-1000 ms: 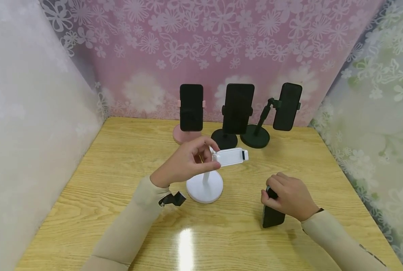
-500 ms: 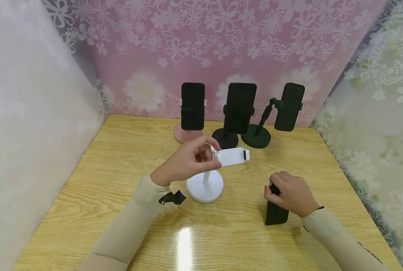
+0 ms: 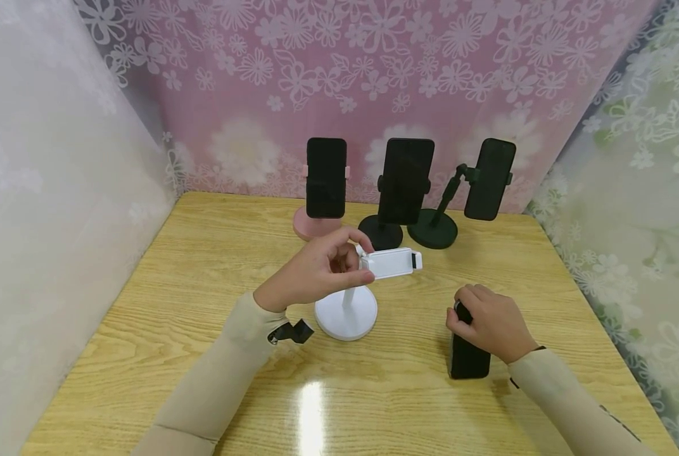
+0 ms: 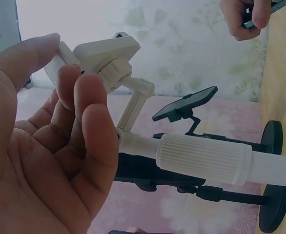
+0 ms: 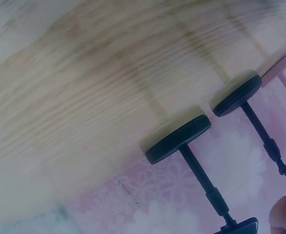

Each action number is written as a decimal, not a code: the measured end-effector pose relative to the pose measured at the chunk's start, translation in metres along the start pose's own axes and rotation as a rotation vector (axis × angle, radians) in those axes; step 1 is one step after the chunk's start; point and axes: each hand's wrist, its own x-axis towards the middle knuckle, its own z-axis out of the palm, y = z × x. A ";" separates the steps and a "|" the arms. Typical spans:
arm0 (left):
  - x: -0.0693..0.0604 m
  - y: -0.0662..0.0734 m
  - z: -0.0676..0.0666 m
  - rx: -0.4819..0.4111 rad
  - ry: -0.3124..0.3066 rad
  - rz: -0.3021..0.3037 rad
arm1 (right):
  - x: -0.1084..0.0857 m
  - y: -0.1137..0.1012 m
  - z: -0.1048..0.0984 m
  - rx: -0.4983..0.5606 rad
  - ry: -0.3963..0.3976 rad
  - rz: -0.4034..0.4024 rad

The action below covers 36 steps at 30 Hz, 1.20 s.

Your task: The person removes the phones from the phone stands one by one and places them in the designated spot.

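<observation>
My left hand [image 3: 322, 269] pinches one end of the clamp [image 3: 393, 262] on a white phone stand, whose round base [image 3: 346, 315] rests on the table. In the left wrist view the thumb and fingers close on that clamp end, and a hinged arm [image 4: 134, 108] joins the clamp to the ribbed post [image 4: 201, 157]. Nothing sits in the clamp. To the right, my right hand [image 3: 493, 323] grips the top of a black smartphone [image 3: 469, 356] held roughly upright over the table. Only a bit of that hand [image 5: 285, 212] shows in the right wrist view; the held phone is hidden there.
Behind stand a pink stand [image 3: 315, 225], a black stand [image 3: 380, 234] and a dark green stand [image 3: 432, 229], each bearing a black phone. A floral pink curtain [image 3: 374, 69] closes the back of the wooden table [image 3: 203, 266], with pale cloth at both sides.
My right hand has shifted slightly right and turned the phone so more of its black face shows. The left hand keeps its pinch on the clamp with little movement.
</observation>
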 end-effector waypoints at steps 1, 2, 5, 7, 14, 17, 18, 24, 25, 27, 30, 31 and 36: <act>0.000 0.000 0.000 -0.001 -0.003 -0.001 | 0.000 0.000 0.000 0.000 -0.009 0.009; 0.000 0.000 0.000 -0.004 -0.007 -0.002 | -0.001 0.001 0.001 0.001 -0.019 0.019; 0.001 0.000 0.001 -0.004 -0.011 -0.005 | -0.002 0.003 0.003 -0.001 -0.050 0.043; 0.001 0.000 0.001 0.001 -0.011 -0.005 | -0.003 0.004 0.005 -0.001 -0.066 0.051; 0.002 0.000 0.001 -0.006 -0.018 -0.009 | -0.005 0.008 0.010 0.027 -0.100 0.046; 0.002 -0.001 0.001 -0.013 -0.021 -0.011 | -0.005 0.011 0.013 0.033 -0.132 0.064; 0.002 -0.001 0.001 -0.015 -0.023 -0.012 | -0.004 0.011 0.014 0.034 -0.145 0.076; 0.002 -0.001 0.001 0.006 -0.019 -0.026 | -0.002 0.018 0.018 0.045 -0.224 0.170; 0.003 0.000 0.001 0.017 -0.014 -0.031 | -0.001 0.020 0.019 0.049 -0.233 0.182; 0.004 0.000 0.002 0.038 -0.004 -0.044 | 0.001 0.023 0.021 0.053 -0.250 0.204; 0.005 0.001 0.003 0.053 -0.003 -0.063 | 0.004 0.028 0.024 0.055 -0.287 0.246; 0.006 0.001 0.003 0.052 -0.005 -0.066 | 0.005 0.030 0.025 0.054 -0.300 0.260; 0.007 0.001 0.002 0.052 -0.027 -0.023 | 0.008 0.037 0.030 0.053 -0.383 0.335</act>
